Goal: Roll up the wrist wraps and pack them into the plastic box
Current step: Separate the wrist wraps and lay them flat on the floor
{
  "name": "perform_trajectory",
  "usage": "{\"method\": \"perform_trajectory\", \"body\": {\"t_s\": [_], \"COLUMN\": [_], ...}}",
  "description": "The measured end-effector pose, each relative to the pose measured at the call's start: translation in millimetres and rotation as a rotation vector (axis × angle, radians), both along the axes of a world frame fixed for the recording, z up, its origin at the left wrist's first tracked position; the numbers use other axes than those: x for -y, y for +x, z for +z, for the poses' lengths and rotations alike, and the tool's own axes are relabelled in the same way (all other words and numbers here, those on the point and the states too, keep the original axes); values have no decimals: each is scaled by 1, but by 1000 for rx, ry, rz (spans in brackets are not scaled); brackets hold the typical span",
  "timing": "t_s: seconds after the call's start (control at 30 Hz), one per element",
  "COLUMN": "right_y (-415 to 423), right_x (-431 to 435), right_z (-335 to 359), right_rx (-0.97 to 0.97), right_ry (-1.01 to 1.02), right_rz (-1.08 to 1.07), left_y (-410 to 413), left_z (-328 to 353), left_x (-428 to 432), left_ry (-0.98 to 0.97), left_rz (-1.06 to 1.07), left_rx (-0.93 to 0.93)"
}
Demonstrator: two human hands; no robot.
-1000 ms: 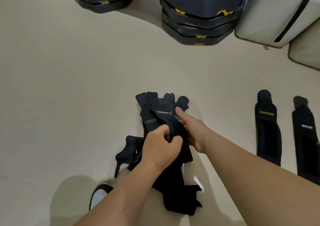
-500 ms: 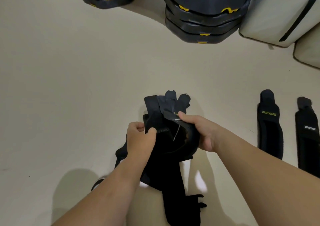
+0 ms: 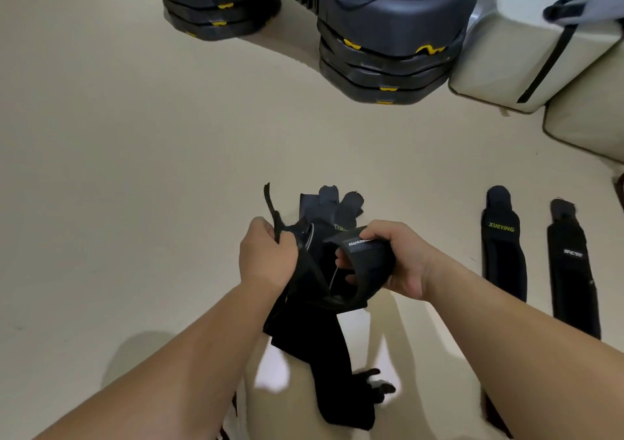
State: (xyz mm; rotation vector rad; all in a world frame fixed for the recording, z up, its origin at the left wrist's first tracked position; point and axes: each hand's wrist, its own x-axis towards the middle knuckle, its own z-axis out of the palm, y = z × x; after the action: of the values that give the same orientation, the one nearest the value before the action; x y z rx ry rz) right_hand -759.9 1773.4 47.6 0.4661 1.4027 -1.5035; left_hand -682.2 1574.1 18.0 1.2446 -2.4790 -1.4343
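Note:
Both hands work on a bundle of black wrist wraps [image 3: 332, 348] lifted above the beige floor. My left hand [image 3: 266, 254] grips one wrap by its end, its thin thumb loop sticking up past the knuckles. My right hand [image 3: 401, 257] holds a curled wrap with white lettering [image 3: 366, 257], thumb on top and fingers inside the curl. Other wrap ends [image 3: 332, 205] fan out behind the hands, and the rest hangs down toward my legs. Two more black wraps lie flat at the right, one marked XUEYING [image 3: 503, 243] and one with a white logo [image 3: 572, 267]. No plastic box is in view.
A black bench-like piece of gym equipment on stacked black bases with yellow marks [image 3: 388, 68] stands at the back. A pale padded block with a black strap [image 3: 526, 44] sits at the back right. The bare beige floor [image 3: 118, 186] stretches to the left.
The hands have pulled apart: my left hand drew one wrap end with its thumb loop up and left, and my right hand now holds the lettered wrap curled. The camera tilted up.

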Motion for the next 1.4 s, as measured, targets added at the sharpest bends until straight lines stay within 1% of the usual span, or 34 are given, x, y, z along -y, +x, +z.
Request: {"method": "perform_trajectory", "body": {"t_s": [0.07, 0.13, 0.2, 0.33, 0.4, 0.53, 0.7, 0.77, 0.87, 0.97, 1.03, 1.1, 1.17, 1.23, 1.27, 1.4], "right_y": [8, 18, 29, 52, 63, 89, 110, 113, 121, 129, 126, 120, 114, 109, 108, 103], "right_x": [-4, -2, 2, 5, 3, -8, -25, -32, -40, -41, -43, -49, -57, -64, -66, -65], "right_z": [19, 42, 68, 129, 161, 221, 282, 298, 304, 293, 289, 290, 291, 289, 288, 282], "right_rx": [-34, -69, -106, -210, -230, -303, -388, -432, -509, -549, -577, -625, -733, -850, -870, -807], "right_ry": [4, -8, -31, -95, -135, -191, -283, -283, -274, -254, -236, -219, -130, 2, 36, 16], "right_rz": [24, 56, 77, 113, 88, 56, -103, -148, -196, -225, -235, -245, -231, -198, -194, -227], "left_y": [5, 8, 11, 20, 27, 41, 57, 63, 71, 75, 68, 57, 49, 45, 44, 38], "left_z": [18, 41, 71, 140, 177, 250, 331, 354, 360, 344, 341, 345, 348, 346, 345, 343], "left_x": [10, 14, 14, 13, 14, 11, -14, -27, -44, -58, -64, -65, -63, -59, -57, -49], "left_ry": [27, 116, 163, 102, 82, 125, 169, 188, 196, 299, 320, 345, 360, 330, 308, 237], "left_rz": [-10, -9, -47, -194, -250, -360, -543, -597, -586, -518, -487, -492, -509, -527, -542, -566], "left_rx": [-15, -59, -89, -142, -153, -212, -304, -331, -359, -325, -294, -302, -316, -298, -283, -264]}}
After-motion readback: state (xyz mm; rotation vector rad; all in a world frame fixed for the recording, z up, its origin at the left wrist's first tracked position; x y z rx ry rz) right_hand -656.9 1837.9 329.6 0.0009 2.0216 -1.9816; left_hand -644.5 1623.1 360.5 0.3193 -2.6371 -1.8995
